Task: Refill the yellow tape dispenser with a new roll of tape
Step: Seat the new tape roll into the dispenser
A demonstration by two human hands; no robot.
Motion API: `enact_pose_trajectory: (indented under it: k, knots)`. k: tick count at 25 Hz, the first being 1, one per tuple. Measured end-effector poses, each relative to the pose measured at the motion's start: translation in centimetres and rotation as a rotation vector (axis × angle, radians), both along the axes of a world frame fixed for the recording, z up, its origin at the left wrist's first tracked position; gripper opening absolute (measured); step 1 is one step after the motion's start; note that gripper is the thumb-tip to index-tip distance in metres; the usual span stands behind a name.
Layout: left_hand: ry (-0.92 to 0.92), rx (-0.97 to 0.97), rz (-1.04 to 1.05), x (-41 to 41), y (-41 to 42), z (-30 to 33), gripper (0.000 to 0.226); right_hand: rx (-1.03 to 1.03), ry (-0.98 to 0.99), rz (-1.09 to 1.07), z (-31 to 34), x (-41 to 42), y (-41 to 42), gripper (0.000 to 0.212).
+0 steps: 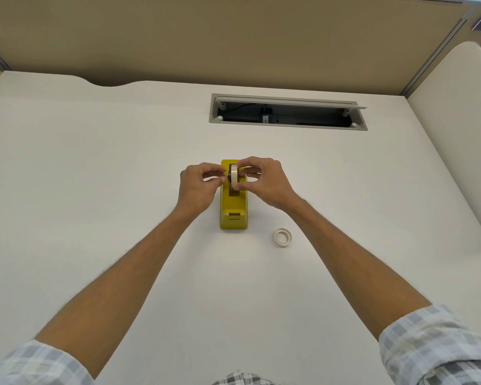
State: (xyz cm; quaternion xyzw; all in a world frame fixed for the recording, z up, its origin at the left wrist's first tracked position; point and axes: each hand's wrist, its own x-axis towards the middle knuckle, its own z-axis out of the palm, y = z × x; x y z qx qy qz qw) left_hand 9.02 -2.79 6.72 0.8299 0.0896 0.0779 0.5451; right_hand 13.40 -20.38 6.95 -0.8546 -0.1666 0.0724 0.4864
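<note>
Both hands — left hand (196, 187), right hand (264, 180) — pinch a cream tape roll (234, 177) on its dark hub, upright above the yellow plastic tape dispenser's (233, 211) open slot. A spent white ring core (282, 237) lies near-right on the desk.

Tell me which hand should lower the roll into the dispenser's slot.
The right, probably. The right hand already pinches the tape roll by its rim, directly above the yellow dispenser. The left hand only pinches the dark hub at the roll's side and can steady it.
</note>
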Motion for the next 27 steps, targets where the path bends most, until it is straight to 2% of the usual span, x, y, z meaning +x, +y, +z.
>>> enact_pose_trajectory:
  k: [6,14,27]
  knots:
    - [0.026,0.095,0.088,-0.1,0.4,-0.7,0.015,-0.039,-0.018,-0.007,0.0,0.1,0.1,0.046]
    - [-0.045,0.186,-0.073,0.3,-0.3,-1.2,0.025,-0.066,-0.051,-0.002,-0.4,0.0,-0.1,0.045]
    - [-0.016,0.197,-0.071,1.1,-0.2,-2.1,0.025,-0.063,0.000,-0.003,-0.6,0.2,0.0,0.048]
